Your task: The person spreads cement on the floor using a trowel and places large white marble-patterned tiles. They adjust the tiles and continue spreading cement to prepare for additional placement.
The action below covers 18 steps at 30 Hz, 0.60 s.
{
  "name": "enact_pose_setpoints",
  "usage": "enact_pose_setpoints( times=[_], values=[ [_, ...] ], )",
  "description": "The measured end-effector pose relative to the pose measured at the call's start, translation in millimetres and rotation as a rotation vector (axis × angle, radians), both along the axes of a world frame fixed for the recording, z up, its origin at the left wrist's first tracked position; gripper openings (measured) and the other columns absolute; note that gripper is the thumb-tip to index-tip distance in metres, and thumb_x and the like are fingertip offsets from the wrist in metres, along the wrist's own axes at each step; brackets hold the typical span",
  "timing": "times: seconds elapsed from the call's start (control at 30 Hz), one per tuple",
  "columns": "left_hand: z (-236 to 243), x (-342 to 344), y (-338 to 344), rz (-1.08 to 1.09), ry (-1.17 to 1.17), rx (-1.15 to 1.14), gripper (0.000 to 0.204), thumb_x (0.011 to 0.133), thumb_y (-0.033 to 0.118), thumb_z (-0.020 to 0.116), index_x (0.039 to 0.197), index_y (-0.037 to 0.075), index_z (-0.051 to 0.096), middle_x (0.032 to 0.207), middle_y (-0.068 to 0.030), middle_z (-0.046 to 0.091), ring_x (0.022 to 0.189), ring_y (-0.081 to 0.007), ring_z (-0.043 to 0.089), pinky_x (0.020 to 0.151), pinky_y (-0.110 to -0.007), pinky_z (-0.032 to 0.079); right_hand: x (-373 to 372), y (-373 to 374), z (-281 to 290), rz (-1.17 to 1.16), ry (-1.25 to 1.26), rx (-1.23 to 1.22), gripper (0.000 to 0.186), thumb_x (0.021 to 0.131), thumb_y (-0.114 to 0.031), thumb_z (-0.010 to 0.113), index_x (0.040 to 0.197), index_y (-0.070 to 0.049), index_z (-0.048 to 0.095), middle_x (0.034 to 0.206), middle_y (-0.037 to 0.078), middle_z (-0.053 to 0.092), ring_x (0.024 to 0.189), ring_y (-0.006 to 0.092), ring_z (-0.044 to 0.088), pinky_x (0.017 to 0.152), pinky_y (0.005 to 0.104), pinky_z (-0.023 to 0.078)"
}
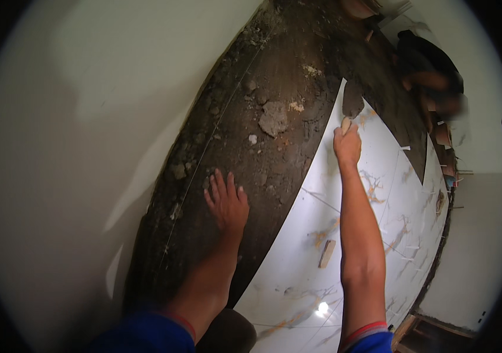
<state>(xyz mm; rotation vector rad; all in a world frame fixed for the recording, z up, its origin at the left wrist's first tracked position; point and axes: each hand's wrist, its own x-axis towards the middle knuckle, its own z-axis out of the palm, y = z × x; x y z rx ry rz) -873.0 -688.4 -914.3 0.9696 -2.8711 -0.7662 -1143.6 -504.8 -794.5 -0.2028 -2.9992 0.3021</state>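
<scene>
My right hand point(348, 143) is closed round the wooden handle of a trowel point(353, 100), arm stretched far forward. The trowel's dark blade points away from me, over the far corner of the white marbled floor tiles point(316, 203). Fingers spread, my left hand point(226, 200) rests on or just above the dark, rough mortar bed point(263, 194) to the left of the tiles; whether it presses down I cannot tell. Past it lies a grey mortar lump point(273, 119) among smaller crumbs.
A thin string point(211, 136) runs along the mortar beside the pale wall point(98, 88). A small wooden block point(326, 254) lies on the tiles. White tile spacers point(405, 148) stick up at the joints. Another person point(430, 65) in dark clothes crouches at the far right, partly blurred.
</scene>
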Motion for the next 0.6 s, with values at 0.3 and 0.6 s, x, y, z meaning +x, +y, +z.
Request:
enact_pose_setpoints(
  times=[0.3, 0.6],
  values=[
    [6.5, -6.9, 2.3, -0.006, -0.119, 0.001, 0.051, 0.106, 0.03, 0.043, 0.154, 0.013, 0.044, 0.17, -0.0141, 0.023, 0.156, -0.0344, 0.023, 0.125, -0.06, 0.017, -145.3, 1.2, -45.9, 0.119, -0.042, 0.119, 0.055, 0.1, -0.027, 0.057, 0.147, -0.006, 0.041, 0.129, 0.031, 0.058, 0.112, 0.0487, 0.065, 0.094, 0.0544, 0.053],
    [5.1, -9.3, 4.1, -0.019, -0.156, -0.08, 0.052, 0.104, 0.032, 0.047, 0.153, 0.016, 0.045, 0.17, -0.012, 0.023, 0.156, -0.0329, 0.024, 0.123, -0.061, 0.02, -139.2, -25.0, -54.1, 0.072, -0.143, 0.172, 0.045, 0.108, -0.027, 0.035, 0.15, -0.013, 0.046, 0.13, 0.029, 0.056, 0.112, 0.0472, 0.065, 0.093, 0.0527, 0.054]
  ],
)
